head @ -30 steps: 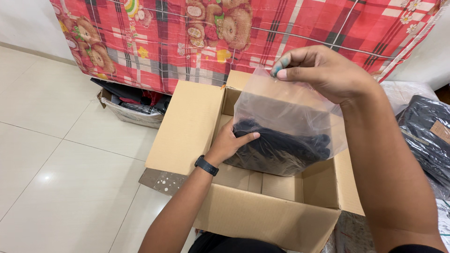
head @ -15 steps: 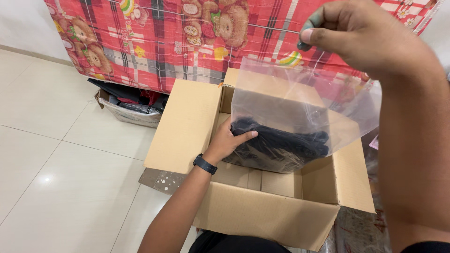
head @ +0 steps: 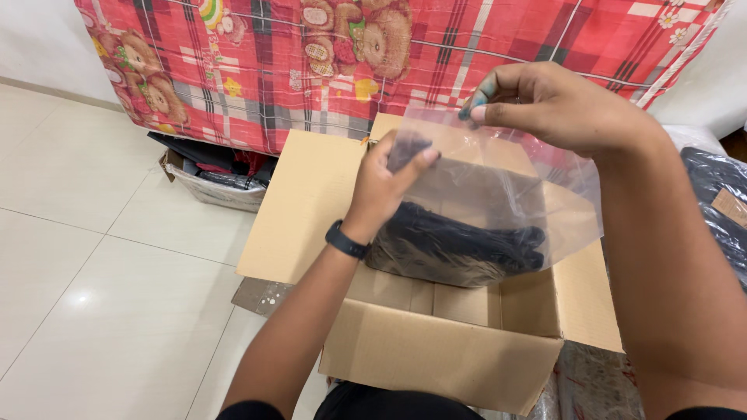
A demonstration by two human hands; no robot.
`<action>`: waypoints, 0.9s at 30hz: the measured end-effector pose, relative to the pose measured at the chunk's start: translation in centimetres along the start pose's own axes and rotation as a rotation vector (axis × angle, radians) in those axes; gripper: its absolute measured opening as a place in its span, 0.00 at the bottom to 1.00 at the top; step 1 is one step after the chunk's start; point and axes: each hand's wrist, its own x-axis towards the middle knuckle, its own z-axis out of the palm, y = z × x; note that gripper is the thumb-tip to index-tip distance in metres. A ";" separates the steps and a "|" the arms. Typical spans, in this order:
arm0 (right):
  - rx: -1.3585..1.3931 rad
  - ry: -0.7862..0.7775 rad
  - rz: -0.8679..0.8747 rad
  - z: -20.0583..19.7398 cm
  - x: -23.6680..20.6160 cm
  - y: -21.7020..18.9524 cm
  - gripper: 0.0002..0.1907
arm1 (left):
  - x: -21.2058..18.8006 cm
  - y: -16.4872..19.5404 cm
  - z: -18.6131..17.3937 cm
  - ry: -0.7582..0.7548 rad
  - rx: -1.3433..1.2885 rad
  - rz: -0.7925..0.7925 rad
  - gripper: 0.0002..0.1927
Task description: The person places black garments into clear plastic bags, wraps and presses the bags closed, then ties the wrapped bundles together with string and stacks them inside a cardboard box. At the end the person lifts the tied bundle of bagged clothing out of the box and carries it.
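Note:
A clear plastic bag (head: 498,187) hangs over an open cardboard box (head: 436,365), with a dark folded garment (head: 455,245) lying in its bottom. My right hand (head: 545,105) pinches the bag's top edge at the upper right and holds it up. My left hand (head: 385,183), a black band on its wrist, grips the bag's upper left edge, with the fingers curled over the plastic. The bag's lower part sits just above the box opening.
A red plaid cloth with teddy-bear prints (head: 373,54) covers something behind the box. A small carton of dark items (head: 214,175) stands on the white tiled floor (head: 93,257) at the left. Dark plastic-wrapped packages (head: 720,202) lie at the right.
My left hand has moved up from under the garment to the bag's top left edge. My right hand has lifted the bag's top higher.

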 end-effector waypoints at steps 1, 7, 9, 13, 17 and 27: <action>0.020 -0.012 -0.027 0.0 -0.1 0.1 0.05 | 0.7 0.5 0.4 -0.004 -0.070 0.003 0.11; 0.029 0.044 -0.082 0.2 -0.6 -0.3 0.04 | 1.7 3.5 1.4 0.017 -0.057 -0.032 0.09; -0.011 0.182 -0.224 0.4 -1.5 -0.2 0.04 | 1.3 4.2 1.3 0.019 -0.066 -0.035 0.10; 0.091 0.550 -0.382 0.5 -7.0 2.0 0.13 | 0.1 5.0 0.3 0.007 -0.064 -0.010 0.11; 0.109 0.828 -0.327 2.5 -14.0 7.9 0.41 | -1.3 5.5 0.0 -0.011 -0.041 -0.021 0.10; 0.694 0.897 -0.029 16.0 -20.3 15.5 0.41 | -7.0 6.5 -1.3 0.076 -0.040 -0.159 0.11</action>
